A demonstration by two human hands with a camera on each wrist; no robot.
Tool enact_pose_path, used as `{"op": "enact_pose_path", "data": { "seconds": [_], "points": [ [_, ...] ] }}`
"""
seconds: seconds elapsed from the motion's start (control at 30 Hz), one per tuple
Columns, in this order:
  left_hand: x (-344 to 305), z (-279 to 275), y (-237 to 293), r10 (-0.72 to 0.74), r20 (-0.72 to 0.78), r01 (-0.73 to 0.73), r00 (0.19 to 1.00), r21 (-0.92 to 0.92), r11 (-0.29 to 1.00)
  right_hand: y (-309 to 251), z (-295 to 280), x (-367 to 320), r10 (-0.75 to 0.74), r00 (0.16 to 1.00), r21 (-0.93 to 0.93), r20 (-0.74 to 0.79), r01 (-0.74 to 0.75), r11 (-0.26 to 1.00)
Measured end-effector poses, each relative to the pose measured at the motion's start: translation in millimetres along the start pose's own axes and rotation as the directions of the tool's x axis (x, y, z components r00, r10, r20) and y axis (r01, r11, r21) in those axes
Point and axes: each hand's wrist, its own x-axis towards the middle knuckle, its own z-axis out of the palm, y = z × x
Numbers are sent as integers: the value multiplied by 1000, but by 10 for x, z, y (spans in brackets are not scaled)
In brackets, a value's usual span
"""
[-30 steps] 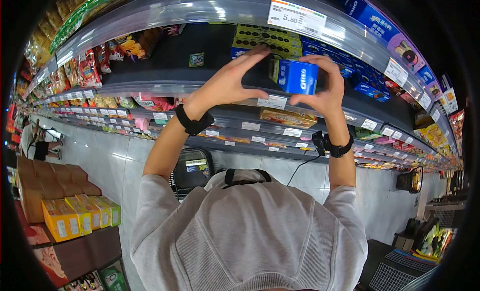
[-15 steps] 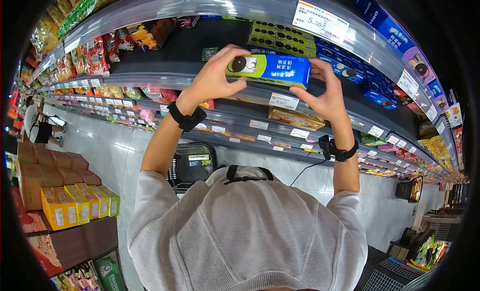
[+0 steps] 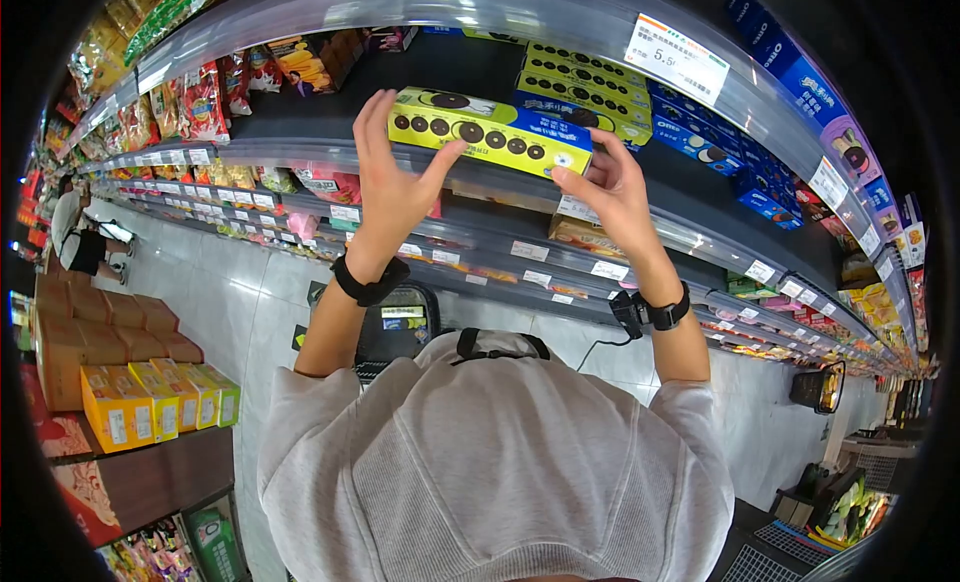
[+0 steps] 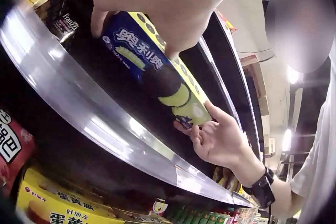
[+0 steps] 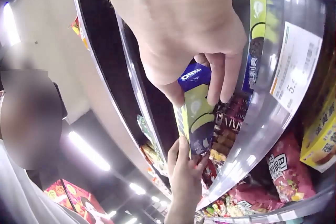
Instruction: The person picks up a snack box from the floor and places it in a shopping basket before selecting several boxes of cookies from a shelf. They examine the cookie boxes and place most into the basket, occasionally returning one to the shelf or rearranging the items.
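Note:
An Oreo cookie box [image 3: 490,132], yellow-green and blue, is held lengthwise in front of a store shelf. My left hand [image 3: 395,187] grips its left end, thumb on the near side. At the blue right end, my right hand [image 3: 610,192] pinches the box between thumb and fingers. The side with a row of printed cookies faces up toward the head camera. In the left wrist view the blue front of the box [image 4: 142,50] shows, with the right hand [image 4: 215,137] at its lower end. The right wrist view shows the left hand [image 5: 185,174] at the far end.
Stacked green Oreo boxes [image 3: 590,82] and blue Oreo boxes [image 3: 700,137] stand on the shelf behind. A price label [image 3: 678,57] hangs on the upper shelf edge. A black basket [image 3: 405,327] sits on the floor below, and cartons [image 3: 115,407] are stacked at the left.
My left hand came to the box, which only the right hand held at first. The box swung from end-on to lengthwise, then rolled so its printed cookie row shows.

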Motion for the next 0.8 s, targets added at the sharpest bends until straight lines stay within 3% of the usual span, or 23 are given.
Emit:
{"op": "enact_pose_path", "data": {
  "seconds": [0.07, 0.1, 0.13, 0.2, 0.27, 0.33, 0.37, 0.47, 0.53, 0.6, 0.67, 0.7, 0.8],
  "points": [
    [-74, 39, -55, -327, -20, 311, 945, -259, 915, -69, 96, 59, 148, 988, 151, 44, -153, 977],
    [-98, 34, -117, -384, 28, 366, 923, -371, 853, -74, 133, 103, 231, 972, 173, 49, -236, 956],
    [-130, 32, -149, -382, 24, 364, 924, -371, 855, -78, 187, 130, 228, 972, 172, 51, -234, 957],
    [-188, 14, -152, -569, 130, 523, 812, -594, 611, -72, 325, 169, 262, 965, 257, 25, -260, 931],
    [-150, -3, 2, -556, 192, 538, 809, -623, 567, 21, 526, 196, 106, 994, 165, 39, -111, 980],
    [-95, -15, 99, -537, 255, 519, 804, -741, 426, 198, 744, 178, -28, 995, 15, 91, 27, 1000],
    [-48, -31, 125, -494, 249, 483, 833, -763, 429, 239, 829, 154, -34, 995, -126, 95, 46, 991],
    [35, -135, 28, -487, 279, 532, 827, -666, 523, 154, 1002, 93, -53, 981, -273, 185, 103, 956],
    [43, -185, -89, -533, 274, 563, 801, -649, 512, 44, 1000, 107, -71, 960, -267, 270, 146, 953],
    [50, -247, -228, -558, 356, 623, 749, -665, 412, -12, 996, 101, -87, 932, -256, 353, 186, 949],
    [47, -283, -291, -569, 377, 659, 731, -609, 442, -28, 980, 90, -62, 898, -323, 436, 221, 920],
    [59, -290, -366, -514, 436, 663, 739, -610, 434, 11, 963, 114, -63, 898, -324, 435, 222, 920],
    [100, -272, -419, -408, 511, 653, 757, -627, 426, 95, 875, 211, -120, 975, -137, 189, 148, 980]
  ]
}}
